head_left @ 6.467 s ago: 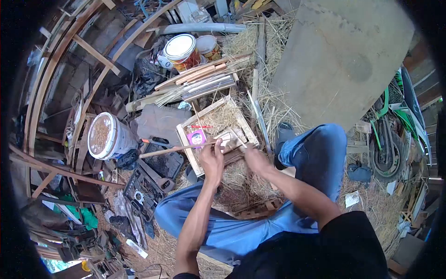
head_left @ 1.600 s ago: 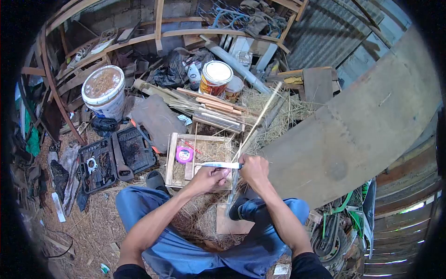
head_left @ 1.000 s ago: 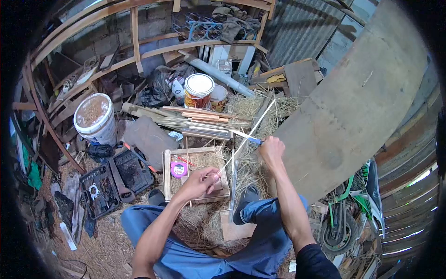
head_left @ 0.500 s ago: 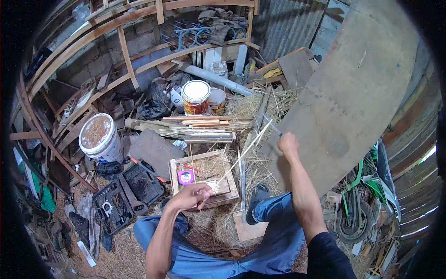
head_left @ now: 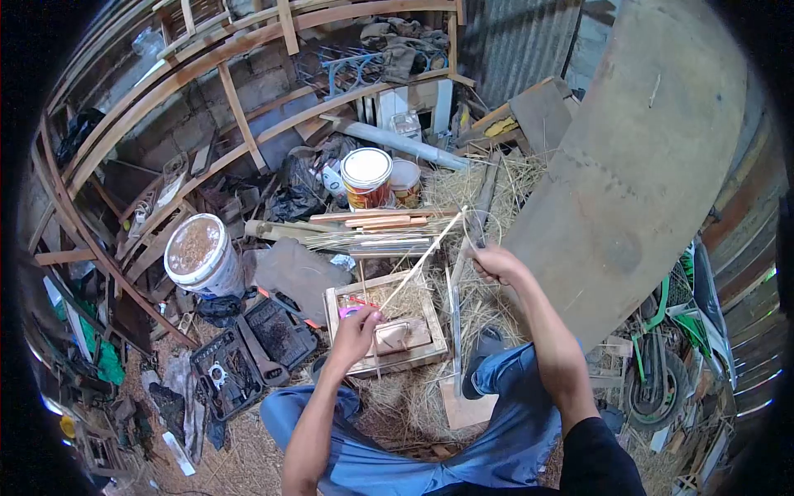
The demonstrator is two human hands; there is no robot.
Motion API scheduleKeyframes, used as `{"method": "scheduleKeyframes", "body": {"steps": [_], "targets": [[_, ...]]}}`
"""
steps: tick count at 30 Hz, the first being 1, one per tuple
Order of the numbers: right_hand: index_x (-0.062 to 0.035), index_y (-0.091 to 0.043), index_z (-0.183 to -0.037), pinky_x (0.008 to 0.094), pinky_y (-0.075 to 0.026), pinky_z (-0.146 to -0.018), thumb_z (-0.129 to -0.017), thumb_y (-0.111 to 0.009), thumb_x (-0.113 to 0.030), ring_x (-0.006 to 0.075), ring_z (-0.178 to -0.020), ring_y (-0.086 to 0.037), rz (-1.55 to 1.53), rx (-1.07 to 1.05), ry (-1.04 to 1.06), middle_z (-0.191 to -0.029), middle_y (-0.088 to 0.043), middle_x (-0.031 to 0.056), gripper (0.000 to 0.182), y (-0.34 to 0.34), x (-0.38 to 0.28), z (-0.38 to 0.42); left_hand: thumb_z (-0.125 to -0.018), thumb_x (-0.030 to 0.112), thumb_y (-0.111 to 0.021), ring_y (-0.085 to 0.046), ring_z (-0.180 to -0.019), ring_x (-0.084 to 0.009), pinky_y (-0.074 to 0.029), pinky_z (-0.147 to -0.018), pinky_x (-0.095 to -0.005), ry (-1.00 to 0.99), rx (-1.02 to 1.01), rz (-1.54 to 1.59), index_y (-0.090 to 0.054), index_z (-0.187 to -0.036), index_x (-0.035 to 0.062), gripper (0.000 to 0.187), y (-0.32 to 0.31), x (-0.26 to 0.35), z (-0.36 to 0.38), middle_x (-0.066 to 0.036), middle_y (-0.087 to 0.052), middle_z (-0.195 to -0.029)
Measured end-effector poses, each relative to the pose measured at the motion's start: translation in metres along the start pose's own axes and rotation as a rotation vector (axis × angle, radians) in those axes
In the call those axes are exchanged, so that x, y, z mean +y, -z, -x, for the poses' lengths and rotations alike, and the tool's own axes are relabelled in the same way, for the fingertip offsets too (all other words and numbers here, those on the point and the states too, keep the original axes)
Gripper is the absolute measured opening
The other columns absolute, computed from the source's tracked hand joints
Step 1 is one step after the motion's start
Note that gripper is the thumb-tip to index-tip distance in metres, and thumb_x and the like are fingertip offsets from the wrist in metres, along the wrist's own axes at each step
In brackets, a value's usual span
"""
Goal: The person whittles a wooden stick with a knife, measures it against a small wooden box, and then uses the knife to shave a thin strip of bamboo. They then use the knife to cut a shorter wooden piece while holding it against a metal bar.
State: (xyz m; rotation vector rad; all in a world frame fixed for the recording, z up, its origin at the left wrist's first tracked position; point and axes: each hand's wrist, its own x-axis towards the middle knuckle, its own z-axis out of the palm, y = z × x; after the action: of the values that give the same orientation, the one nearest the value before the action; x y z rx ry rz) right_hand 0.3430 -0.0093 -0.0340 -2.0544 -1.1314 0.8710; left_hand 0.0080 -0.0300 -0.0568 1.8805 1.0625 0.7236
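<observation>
My left hand [head_left: 356, 335] is closed on the lower end of a thin pale bamboo strip [head_left: 423, 259], which slants up and right. In my right hand [head_left: 499, 264] is a knife [head_left: 472, 234], its blurred blade pointing up near the strip's far end. A thin curled shaving shows beside the blade. Below my left hand stands a shallow wooden box [head_left: 438, 331] with shavings and a wooden block [head_left: 403, 335] in it. A pink tape measure [head_left: 349, 312] is partly hidden behind my left hand.
Wood strips [head_left: 389, 223] lie stacked beyond the box, near a paint can [head_left: 366, 169]. Leftward are a white bucket [head_left: 198, 256] and an open tool case [head_left: 223, 372]. A large board [head_left: 628, 182] leans at right. Shavings cover the floor.
My left hand has lifted slightly with the strip. My right hand has moved a little left and down with the knife, and a curled shaving now shows by the blade. The view has shifted.
</observation>
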Motion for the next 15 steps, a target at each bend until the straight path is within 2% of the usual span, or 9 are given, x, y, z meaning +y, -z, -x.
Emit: {"method": "scheduleKeyframes", "body": {"steps": [1,2,4,5,6,8,9,12,15], "targets": [[0.0083,-0.064,-0.086,0.0468,-0.051,-0.067,-0.081,-0.056,-0.016,0.04,-0.073,-0.064,-0.322,-0.302,-0.159,-0.08,-0.063,0.0275,0.026,-0.002,0.007,-0.008,-0.094,0.019,-0.049,-0.06,-0.081,-0.0156,-0.046,-0.075,-0.0295,-0.021,0.03,0.024,-0.061,-0.095,-0.0015,0.024,0.002,-0.002,-0.001,-0.008,-0.064,-0.083],[0.0083,-0.064,-0.086,0.0468,-0.051,-0.067,-0.081,-0.056,-0.016,0.04,-0.073,-0.064,-0.327,-0.299,-0.158,-0.08,-0.063,0.0275,0.026,-0.004,0.003,-0.003,-0.094,0.019,-0.049,-0.06,-0.081,-0.0156,-0.046,-0.075,-0.0295,-0.025,0.027,0.02,-0.061,-0.095,-0.0015,0.024,0.004,-0.002,-0.002,-0.008,-0.064,-0.083],[0.0066,-0.066,-0.082,0.0451,-0.051,-0.066,-0.08,-0.057,-0.015,0.0387,-0.069,-0.064,0.274,0.2,0.339,-0.076,-0.063,0.027,0.023,-0.011,-0.022,0.027,-0.092,0.017,-0.051,-0.061,-0.073,-0.0189,-0.047,-0.068,-0.0307,-0.08,0.063,0.007,-0.061,-0.096,-0.0018,0.022,0.004,-0.001,0.002,-0.012,-0.065,-0.078],[0.0033,-0.066,-0.074,0.0451,-0.052,-0.065,-0.077,-0.057,-0.012,0.0377,-0.068,-0.064,0.423,0.27,0.496,-0.071,-0.063,0.0246,0.018,-0.005,-0.04,0.057,-0.092,0.016,-0.052,-0.061,-0.073,-0.0175,-0.046,-0.066,-0.0304,-0.03,0.012,-0.031,-0.062,-0.094,-0.0028,0.021,0.005,0.002,0.005,-0.012,-0.065,-0.077],[0.0033,-0.066,-0.074,0.0451,-0.052,-0.065,-0.077,-0.057,-0.012,0.0377,-0.068,-0.064,0.418,0.273,0.49,-0.071,-0.063,0.0246,0.018,-0.011,-0.037,0.056,-0.092,0.016,-0.052,-0.061,-0.073,-0.0175,-0.046,-0.066,-0.0304,-0.031,0.005,-0.035,-0.062,-0.094,-0.0028,0.021,0.006,0.009,0.009,-0.012,-0.065,-0.077],[0.0001,-0.066,-0.07,0.0453,-0.052,-0.065,-0.073,-0.057,-0.01,0.0364,-0.068,-0.065,0.696,0.316,0.542,-0.069,-0.063,0.0224,0.014,-0.02,-0.031,0.051,-0.091,0.016,-0.052,-0.058,-0.068,-0.0168,-0.045,-0.064,-0.0303,-0.015,-0.022,-0.067,-0.062,-0.092,-0.0024,0.021,0.004,0.023,0.012,-0.012,-0.063,-0.074],[0.0012,-0.067,-0.072,0.0448,-0.052,-0.066,-0.072,-0.06,-0.012,0.0359,-0.069,-0.065,0.748,0.278,0.503,-0.072,-0.064,0.0223,0.015,-0.02,-0.031,0.049,-0.091,0.017,-0.053,-0.055,-0.064,-0.0164,-0.044,-0.063,-0.0298,-0.077,0.03,-0.014,-0.062,-0.09,-0.0013,0.021,0.001,0.021,0.012,-0.011,-0.061,-0.071],[-0.002,-0.065,-0.073,0.0445,-0.052,-0.061,-0.073,-0.054,-0.009,0.0348,-0.068,-0.065,0.655,0.332,0.552,-0.071,-0.064,0.022,0.014,-0.028,-0.025,0.058,-0.091,0.017,-0.053,-0.054,-0.062,-0.0162,-0.044,-0.062,-0.0287,-0.057,0.037,0.016,-0.062,-0.088,-0.0004,0.02,0.004,0.022,0.011,-0.011,-0.06,-0.07],[-0.0039,-0.065,-0.074,0.0442,-0.052,-0.059,-0.074,-0.053,-0.009,0.0343,-0.065,-0.065,0.681,0.342,0.635,-0.07,-0.064,0.0202,0.014,-0.042,-0.019,0.063,-0.091,0.017,-0.053,-0.052,-0.06,-0.0148,-0.043,-0.06,-0.0291,-0.062,0.025,-0.022,-0.062,-0.086,-0.0006,0.02,0.003,0.015,0.008,-0.01,-0.059,-0.067]]}}
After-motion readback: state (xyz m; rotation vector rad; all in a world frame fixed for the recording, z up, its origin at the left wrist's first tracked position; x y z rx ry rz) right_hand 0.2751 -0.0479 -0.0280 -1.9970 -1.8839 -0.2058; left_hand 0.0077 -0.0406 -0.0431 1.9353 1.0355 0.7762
